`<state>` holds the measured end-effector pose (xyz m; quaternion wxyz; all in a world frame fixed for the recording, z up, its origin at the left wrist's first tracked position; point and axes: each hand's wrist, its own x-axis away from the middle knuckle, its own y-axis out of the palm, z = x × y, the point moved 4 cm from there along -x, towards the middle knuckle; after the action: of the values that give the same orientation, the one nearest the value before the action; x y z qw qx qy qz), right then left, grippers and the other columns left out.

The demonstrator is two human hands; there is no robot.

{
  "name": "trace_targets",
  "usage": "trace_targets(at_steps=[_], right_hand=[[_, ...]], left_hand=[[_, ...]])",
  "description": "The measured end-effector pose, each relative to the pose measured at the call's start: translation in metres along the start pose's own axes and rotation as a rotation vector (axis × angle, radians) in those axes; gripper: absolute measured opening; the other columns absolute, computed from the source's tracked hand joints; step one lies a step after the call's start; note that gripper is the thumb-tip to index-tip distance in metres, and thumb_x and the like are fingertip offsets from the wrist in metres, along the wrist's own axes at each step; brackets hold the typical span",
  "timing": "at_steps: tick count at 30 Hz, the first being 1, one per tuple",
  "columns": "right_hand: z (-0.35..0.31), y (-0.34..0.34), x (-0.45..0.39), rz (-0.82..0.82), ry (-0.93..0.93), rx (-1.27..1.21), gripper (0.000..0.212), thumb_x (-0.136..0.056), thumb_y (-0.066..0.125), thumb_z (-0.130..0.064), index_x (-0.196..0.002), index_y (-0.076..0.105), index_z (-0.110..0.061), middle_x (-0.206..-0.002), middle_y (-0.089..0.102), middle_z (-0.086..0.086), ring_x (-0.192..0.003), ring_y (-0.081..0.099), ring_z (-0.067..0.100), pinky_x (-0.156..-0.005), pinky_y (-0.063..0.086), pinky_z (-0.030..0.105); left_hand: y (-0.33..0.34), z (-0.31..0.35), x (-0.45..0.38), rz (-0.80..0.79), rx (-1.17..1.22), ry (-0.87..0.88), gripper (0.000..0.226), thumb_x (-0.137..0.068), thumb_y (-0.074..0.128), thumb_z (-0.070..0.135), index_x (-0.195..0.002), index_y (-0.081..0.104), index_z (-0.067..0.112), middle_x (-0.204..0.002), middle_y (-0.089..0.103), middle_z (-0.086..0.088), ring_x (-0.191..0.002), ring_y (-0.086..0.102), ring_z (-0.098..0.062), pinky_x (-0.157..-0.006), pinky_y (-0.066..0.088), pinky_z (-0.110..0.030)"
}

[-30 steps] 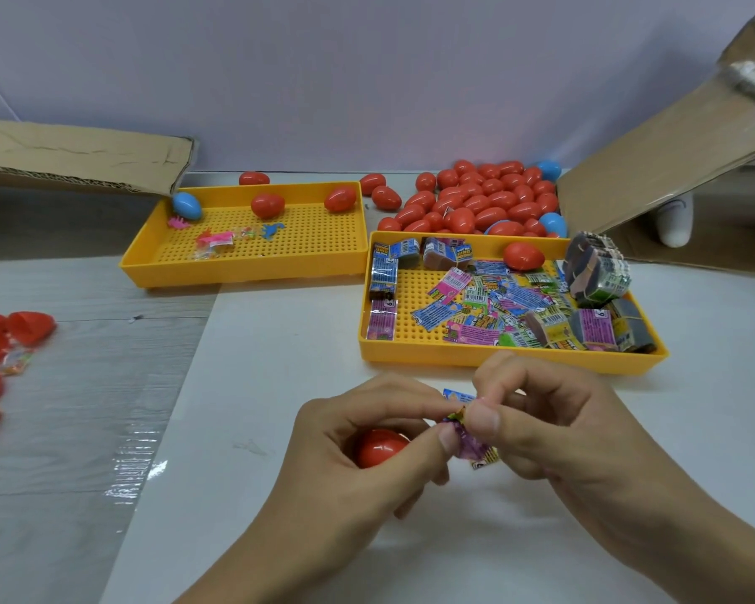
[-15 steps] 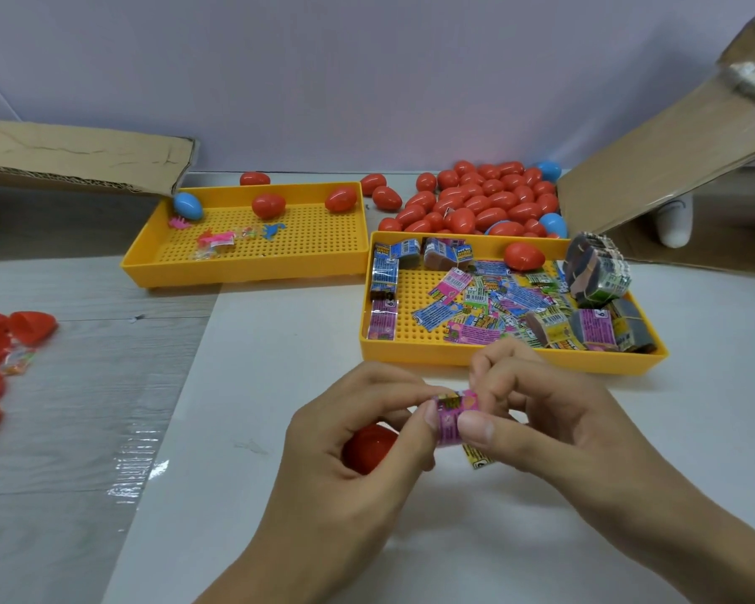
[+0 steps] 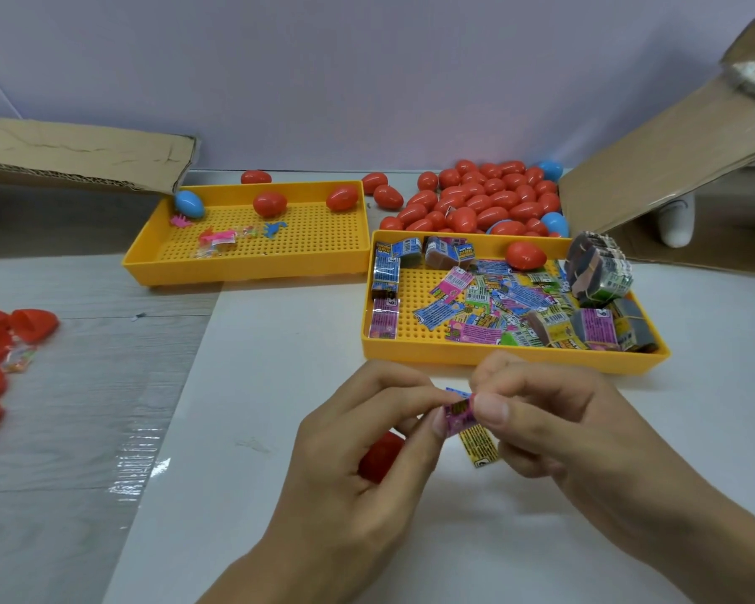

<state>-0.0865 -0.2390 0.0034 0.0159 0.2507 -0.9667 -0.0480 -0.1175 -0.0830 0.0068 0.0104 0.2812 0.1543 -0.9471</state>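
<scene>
Small pink and yellow printed paper slip [image 3: 458, 414] could spring open or slide out of the pinch, I think, because it is thin and only fingertips squeeze it. The red plastic egg shell [image 3: 380, 455] could also drop, since the left hand [image 3: 358, 468] cups it with the lower fingers only, while thumb and forefinger pinch the slip. The right hand [image 3: 554, 429] pinches its other side. The slip sits between both hands, just above the shell.
</scene>
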Motion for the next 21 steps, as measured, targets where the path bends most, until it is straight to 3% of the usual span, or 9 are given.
trace_targets(at_steps=[2,4,7,9,11,13,15,17,21], right_hand=[[-0.001,0.0,-0.001,0.036,-0.033,0.058,0.037,-0.064,0.082,-0.055,-0.073,0.079,-0.019,-0.066,0.049,-0.003,-0.049,0.036,0.007,-0.045,0.029,0.015],[-0.004,0.0,0.0,0.074,-0.094,0.088,0.025,-0.07,0.079,-0.041,-0.074,0.08,-0.017,-0.06,0.057,-0.008,-0.048,0.043,0.001,-0.046,0.034,0.009],[-0.007,-0.002,0.001,0.16,-0.179,0.209,0.016,-0.073,0.075,-0.035,-0.073,0.08,-0.02,-0.062,0.063,-0.003,-0.051,0.047,-0.001,-0.05,0.036,0.007],[-0.007,-0.004,0.002,0.22,-0.206,0.277,0.013,-0.072,0.079,-0.037,-0.072,0.08,-0.024,-0.062,0.06,0.006,-0.054,0.046,0.003,-0.052,0.036,0.011],[-0.006,-0.005,0.002,0.254,-0.212,0.29,0.016,-0.069,0.08,-0.04,-0.07,0.08,-0.024,-0.061,0.054,0.015,-0.056,0.046,0.009,-0.052,0.037,0.014],[-0.004,-0.004,0.003,0.262,-0.213,0.308,0.02,-0.068,0.078,-0.043,-0.07,0.08,-0.023,-0.061,0.052,0.017,-0.056,0.045,0.015,-0.052,0.037,0.016],[-0.005,-0.004,0.003,0.265,-0.22,0.315,0.017,-0.07,0.081,-0.041,-0.069,0.079,-0.024,-0.061,0.051,0.018,-0.056,0.044,0.016,-0.052,0.037,0.016],[-0.005,-0.005,0.004,0.276,-0.226,0.301,0.014,-0.071,0.081,-0.038,-0.069,0.08,-0.024,-0.059,0.048,0.017,-0.053,0.042,0.006,-0.051,0.035,0.013],[-0.006,-0.006,0.004,0.283,-0.236,0.289,0.016,-0.071,0.075,-0.044,-0.074,0.08,-0.028,-0.059,0.045,0.019,-0.05,0.039,0.002,-0.049,0.033,0.011]], left_hand=[[0.001,-0.001,0.0,-0.008,-0.039,0.008,0.018,-0.091,0.059,0.018,-0.095,0.075,0.011,-0.092,0.062,0.001,-0.064,0.063,-0.013,-0.054,0.049,-0.024],[0.0,-0.003,0.001,-0.01,-0.031,-0.028,0.017,-0.091,0.061,0.023,-0.1,0.075,0.018,-0.095,0.064,0.004,-0.069,0.065,-0.014,-0.059,0.049,-0.02],[0.001,-0.014,0.007,-0.065,0.189,-0.279,0.028,-0.08,0.063,0.029,-0.107,0.062,0.035,-0.1,0.064,0.008,-0.081,0.066,-0.019,-0.066,0.052,-0.023],[0.003,-0.021,0.01,-0.096,0.355,-0.374,0.037,-0.075,0.062,0.014,-0.105,0.052,0.034,-0.099,0.063,0.008,-0.083,0.066,-0.019,-0.072,0.054,-0.027],[0.003,-0.021,0.009,-0.068,0.398,-0.357,0.041,-0.078,0.054,-0.002,-0.097,0.048,0.034,-0.096,0.062,0.011,-0.085,0.067,-0.017,-0.077,0.056,-0.029],[0.004,-0.02,0.007,-0.032,0.418,-0.323,0.039,-0.082,0.053,-0.005,-0.094,0.049,0.033,-0.097,0.062,0.01,-0.091,0.068,-0.016,-0.081,0.057,-0.03],[0.004,-0.02,0.005,0.003,0.445,-0.3,0.038,-0.083,0.059,-0.004,-0.096,0.052,0.031,-0.101,0.061,0.002,-0.095,0.067,-0.018,-0.082,0.058,-0.03],[0.003,-0.019,0.004,0.021,0.443,-0.277,0.04,-0.083,0.067,-0.001,-0.105,0.053,0.03,-0.103,0.063,-0.001,-0.098,0.067,-0.021,-0.082,0.059,-0.037],[-0.002,-0.016,0.002,0.036,0.397,-0.256,0.035,-0.078,0.076,0.017,-0.109,0.063,0.027,-0.104,0.068,-0.004,-0.096,0.068,-0.028,-0.068,0.061,-0.036]])
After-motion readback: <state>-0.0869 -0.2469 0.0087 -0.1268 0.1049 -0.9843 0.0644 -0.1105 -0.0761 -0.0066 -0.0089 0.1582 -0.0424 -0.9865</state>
